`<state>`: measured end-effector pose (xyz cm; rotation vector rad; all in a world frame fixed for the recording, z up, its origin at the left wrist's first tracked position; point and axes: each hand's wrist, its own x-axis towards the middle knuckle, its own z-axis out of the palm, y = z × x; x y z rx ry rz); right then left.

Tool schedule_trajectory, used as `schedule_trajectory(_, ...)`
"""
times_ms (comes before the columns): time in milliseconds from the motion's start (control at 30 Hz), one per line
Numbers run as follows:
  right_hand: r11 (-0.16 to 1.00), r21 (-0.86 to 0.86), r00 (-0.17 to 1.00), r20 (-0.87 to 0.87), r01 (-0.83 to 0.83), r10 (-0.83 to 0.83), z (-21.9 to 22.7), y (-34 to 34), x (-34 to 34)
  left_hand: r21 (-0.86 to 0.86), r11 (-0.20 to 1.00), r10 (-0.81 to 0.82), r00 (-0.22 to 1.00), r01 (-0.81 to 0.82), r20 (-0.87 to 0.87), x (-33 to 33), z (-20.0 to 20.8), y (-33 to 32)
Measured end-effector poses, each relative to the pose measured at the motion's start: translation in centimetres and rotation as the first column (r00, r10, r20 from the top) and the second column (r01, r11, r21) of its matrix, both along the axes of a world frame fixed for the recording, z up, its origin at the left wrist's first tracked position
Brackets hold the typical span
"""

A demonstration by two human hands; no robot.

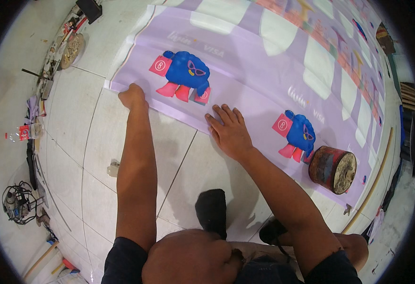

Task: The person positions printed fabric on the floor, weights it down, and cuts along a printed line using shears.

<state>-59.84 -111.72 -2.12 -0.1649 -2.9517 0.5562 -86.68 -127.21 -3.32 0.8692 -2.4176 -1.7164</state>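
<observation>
Bent close beneath the camera, the person's knee [188, 258] sits below the two forearms, behind a dark-socked foot [211, 210] on the tiled floor [122, 163]. Ahead, the purple printed sheet [245, 102] spreads across the tiles. The left hand [132, 96] has its fingers curled at the near edge by the left corner; whether they pinch it cannot be told. The right hand [229, 130] lies flat, fingers spread, on the same edge. Uneven pulling between the hands could skew that edge or pucker the print, and a hard tug might drag the rusty tin [333, 169] weighting the right end.
</observation>
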Motion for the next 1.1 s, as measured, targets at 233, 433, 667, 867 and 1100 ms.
schedule_trajectory(233, 1.0, -0.017, 1.0, 0.029, 0.009, -0.009, -0.1, 0.0, 0.1, 0.38, 0.921, -0.125, 0.988, 0.084, 0.085, -2.2, -1.7, -5.6)
schedule_trajectory(433, 0.999, -0.053, 0.999, 0.036, -0.008, 0.01, 0.5, -0.1, -0.1, 0.397, 0.908, -0.162, 0.986, 0.129, 0.05, -3.8, -1.1, -8.3)
schedule_trajectory(667, 1.0, -0.023, 0.999, 0.052, -0.002, 0.003, 0.1, 0.3, 0.1, -0.043, 0.927, -0.374, 0.924, 0.372, -0.082, 1.4, 1.4, -13.5)
schedule_trajectory(867, 0.997, -0.074, 0.998, 0.057, -0.021, 0.025, 0.6, -0.6, -0.6, -0.533, 0.547, -0.527, 0.76, 0.646, 0.381, 8.1, 5.2, -30.3)
schedule_trajectory(1100, 0.999, -0.026, 0.999, 0.021, -0.026, 0.027, 0.3, -0.2, -0.2, -0.122, 0.668, -0.624, 0.642, 0.734, 0.446, 13.8, 6.3, -28.7)
